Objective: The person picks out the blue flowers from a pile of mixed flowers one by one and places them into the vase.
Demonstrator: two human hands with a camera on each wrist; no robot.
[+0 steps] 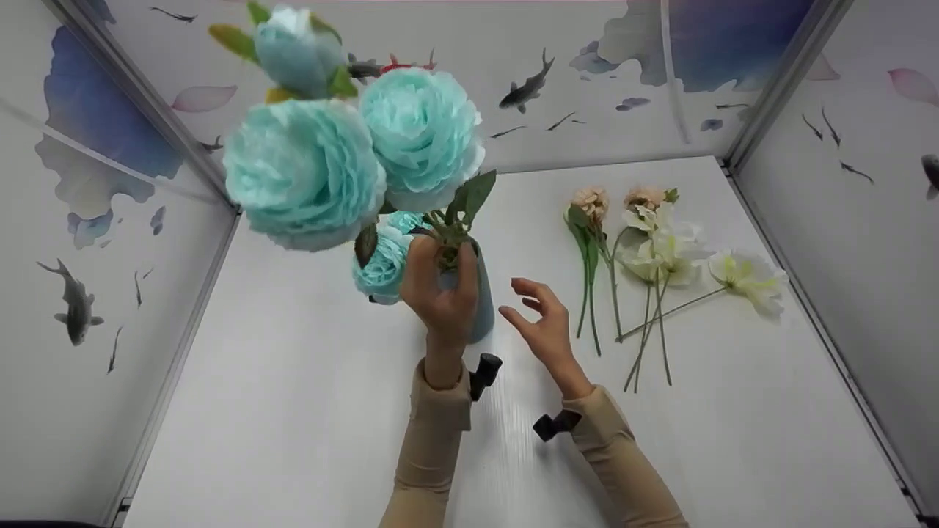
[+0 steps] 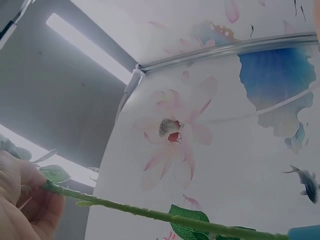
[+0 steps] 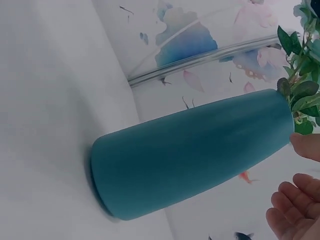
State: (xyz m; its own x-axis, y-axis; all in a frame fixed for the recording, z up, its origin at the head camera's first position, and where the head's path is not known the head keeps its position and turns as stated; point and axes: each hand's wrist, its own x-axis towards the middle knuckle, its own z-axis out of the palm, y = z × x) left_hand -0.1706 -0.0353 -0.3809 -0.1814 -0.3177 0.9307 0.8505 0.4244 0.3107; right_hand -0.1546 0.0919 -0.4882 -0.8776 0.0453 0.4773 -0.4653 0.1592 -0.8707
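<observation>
My left hand [image 1: 442, 297] pinches the stem [image 2: 145, 212] of an artificial turquoise peony spray close to its leaves. Two large ruffled blooms [image 1: 304, 172] and a bud [image 1: 297, 51] rise above this hand. In the left wrist view the green stem runs from the fingers toward the blue vase rim [image 2: 306, 234]. The tall blue vase [image 3: 195, 155] stands upright on the table, partly behind the left hand in the head view. Other turquoise blooms [image 1: 383, 268] hang at its left side. My right hand [image 1: 544, 326], fingers loosely bent, is beside the vase and holds nothing.
On the white table [image 1: 293, 411], to the right, lie several white flowers [image 1: 664, 246] with thin stems and pinkish-beige flowers [image 1: 590, 204]. Painted panels with fish and lotus patterns [image 1: 528, 92] enclose the table at the back and both sides.
</observation>
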